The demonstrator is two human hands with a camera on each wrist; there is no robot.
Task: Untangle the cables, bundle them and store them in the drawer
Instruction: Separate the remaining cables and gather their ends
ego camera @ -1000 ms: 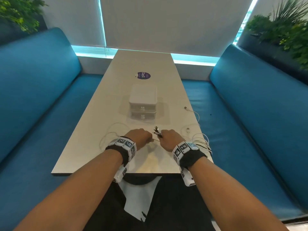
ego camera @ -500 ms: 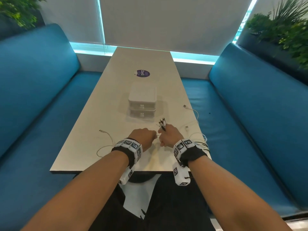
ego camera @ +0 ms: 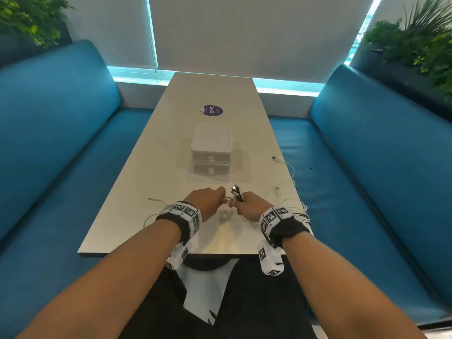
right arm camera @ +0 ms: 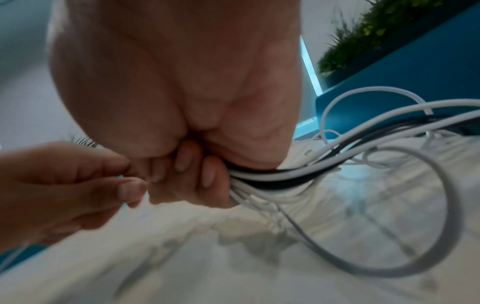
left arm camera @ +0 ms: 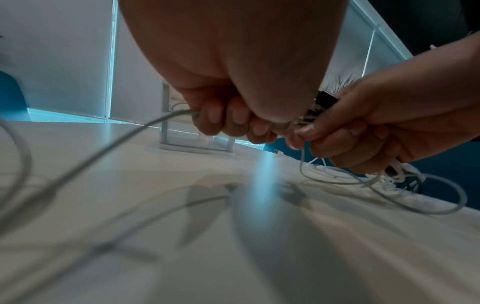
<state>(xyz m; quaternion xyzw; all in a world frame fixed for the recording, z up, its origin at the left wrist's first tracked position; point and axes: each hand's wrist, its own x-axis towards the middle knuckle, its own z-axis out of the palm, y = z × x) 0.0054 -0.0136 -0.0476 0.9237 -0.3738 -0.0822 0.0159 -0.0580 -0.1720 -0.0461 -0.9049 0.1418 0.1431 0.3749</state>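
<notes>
A person is gathering charging cables at the near end of a long desk [ego camera: 137, 189], with a small two-drawer box [ego camera: 211, 152] standing just beyond the hands and serving, it seems, as the place the cables are meant to end up. Both drawers are sitting closed.

The right hand [ego camera: 247, 204] is curling tightly around a bunch of white and black cables [right arm camera: 280, 179], plug ends [ego camera: 236, 192] poking up out of the fist toward the box, probably so the ends line up before coiling. The rest of that bunch is trailing off to the right of the box and over the desk edge.

The left hand [ego camera: 208, 200] is also closing, its fingers [left arm camera: 228, 119] wrapping one thin grey-white cable [left arm camera: 124, 139] and bringing it right against the right hand's thumb, apparently feeding a further strand into the bunch. That strand is looping away on the desk, nearer than the box and to its left.

Two more white cable ends [ego camera: 277, 160] are lying loose on the desk to the right of the box, not yet collected. Nothing is bundled or stored so far.
</notes>
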